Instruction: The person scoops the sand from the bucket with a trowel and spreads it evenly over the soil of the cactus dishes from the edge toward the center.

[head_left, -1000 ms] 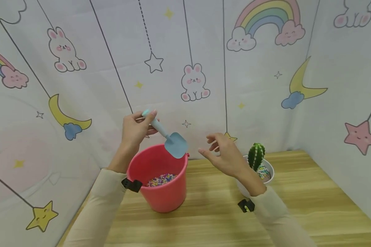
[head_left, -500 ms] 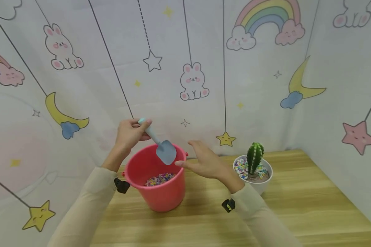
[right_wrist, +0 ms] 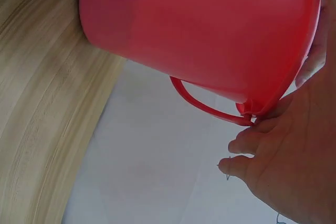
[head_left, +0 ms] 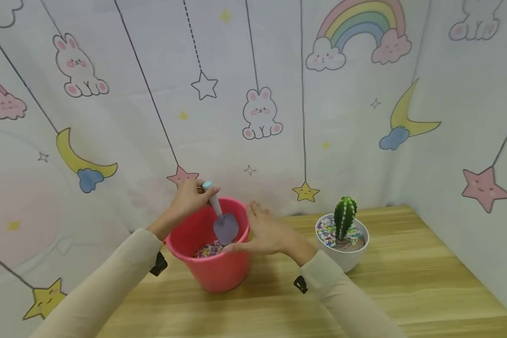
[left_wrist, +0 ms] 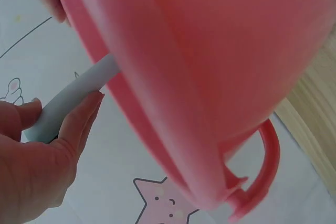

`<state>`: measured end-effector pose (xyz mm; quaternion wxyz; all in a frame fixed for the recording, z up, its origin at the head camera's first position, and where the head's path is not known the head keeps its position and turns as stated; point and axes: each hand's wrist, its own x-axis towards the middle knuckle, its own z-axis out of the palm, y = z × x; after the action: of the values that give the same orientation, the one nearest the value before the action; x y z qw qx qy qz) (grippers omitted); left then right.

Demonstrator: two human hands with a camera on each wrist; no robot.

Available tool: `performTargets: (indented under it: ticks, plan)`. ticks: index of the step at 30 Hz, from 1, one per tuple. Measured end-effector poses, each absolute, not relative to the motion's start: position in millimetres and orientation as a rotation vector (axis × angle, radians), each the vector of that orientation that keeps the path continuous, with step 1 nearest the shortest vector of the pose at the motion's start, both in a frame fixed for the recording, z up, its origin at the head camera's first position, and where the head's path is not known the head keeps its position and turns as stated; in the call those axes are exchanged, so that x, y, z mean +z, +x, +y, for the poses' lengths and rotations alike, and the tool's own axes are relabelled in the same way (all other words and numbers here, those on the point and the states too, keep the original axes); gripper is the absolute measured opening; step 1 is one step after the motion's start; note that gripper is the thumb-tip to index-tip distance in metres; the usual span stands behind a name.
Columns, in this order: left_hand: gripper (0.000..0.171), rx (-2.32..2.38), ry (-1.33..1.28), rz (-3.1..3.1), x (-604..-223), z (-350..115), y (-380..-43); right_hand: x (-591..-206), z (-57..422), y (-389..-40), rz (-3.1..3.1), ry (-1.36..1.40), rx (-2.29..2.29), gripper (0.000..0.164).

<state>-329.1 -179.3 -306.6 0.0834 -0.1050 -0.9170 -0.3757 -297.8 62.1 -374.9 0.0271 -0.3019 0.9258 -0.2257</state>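
My left hand (head_left: 190, 202) pinches a light blue toy shovel (head_left: 226, 230) by the end of its handle. The blade points down inside a red bucket (head_left: 219, 273), close over the small multicoloured beads (head_left: 209, 249) at its bottom. In the left wrist view the shovel's handle (left_wrist: 73, 95) slopes over the bucket's rim, which hides the blade. On the bucket's right side, my right hand (head_left: 266, 234) lies at the rim with fingers extended and the thumb reaching over the front edge. From the right wrist, fingertips show right by the bucket's handle (right_wrist: 210, 109).
A white pot (head_left: 342, 258) with a green cactus (head_left: 344, 218) and pastel pebbles stands to the right on the wooden table (head_left: 405, 281). Behind the table hangs a white cloth (head_left: 279, 159) printed with rabbits, stars and moons.
My left hand has lowered the shovel from above the rim into the bucket. My right hand has moved left and down from near the cactus pot to the bucket's rim.
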Motion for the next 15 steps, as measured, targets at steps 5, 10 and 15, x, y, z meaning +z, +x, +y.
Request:
performTargets:
  ticks: [5,10,15]
  plan:
    - [0.035,-1.028,-0.315,-2.826,-310.6,-174.5,-334.6,-376.2,58.2,-297.3,2.854,-0.903,-0.623,0.14]
    - [0.035,-0.953,-0.421,-2.914,-310.6,-167.8,-345.9,-377.0,57.9,-298.1,2.859,-0.893,-0.584,0.139]
    - [0.031,-0.873,-0.634,-3.008,-309.1,-161.3,-358.4,-377.8,57.8,-298.1,2.829,-0.878,-0.646,0.141]
